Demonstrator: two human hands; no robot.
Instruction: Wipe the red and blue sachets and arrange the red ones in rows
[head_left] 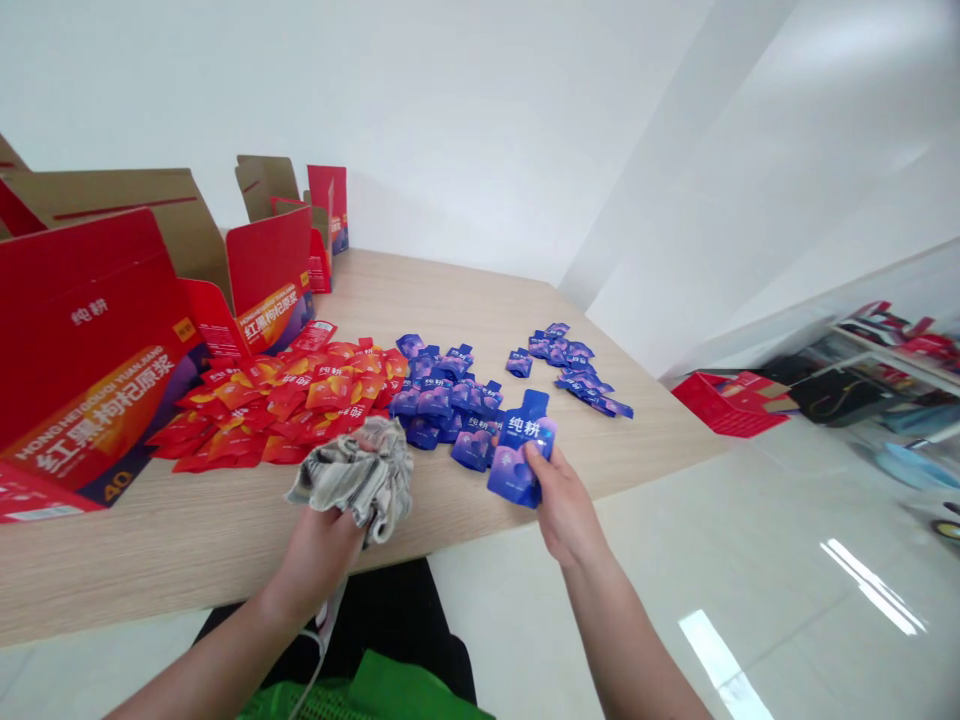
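In my right hand (566,500) is a purple-blue sachet (517,455), its narrow neck pointing up and its printed front facing me. My left hand (326,545) is closed on a crumpled grey-and-white cloth (360,475), which hides most of the fingers. Just beyond the cloth lies a heap of red and orange sachets (289,395). A pile of purple-blue sachets (442,390) sits beside it, directly behind the held one. Farther right on the table is a smaller group of purple-blue sachets (570,355).
Open red cartons (90,350) stand along the left of the wooden table (202,560), with more cartons (326,215) behind. A white wall closes off the back. On the floor to the right are a red box (724,405) and a loaded shelf (900,350).
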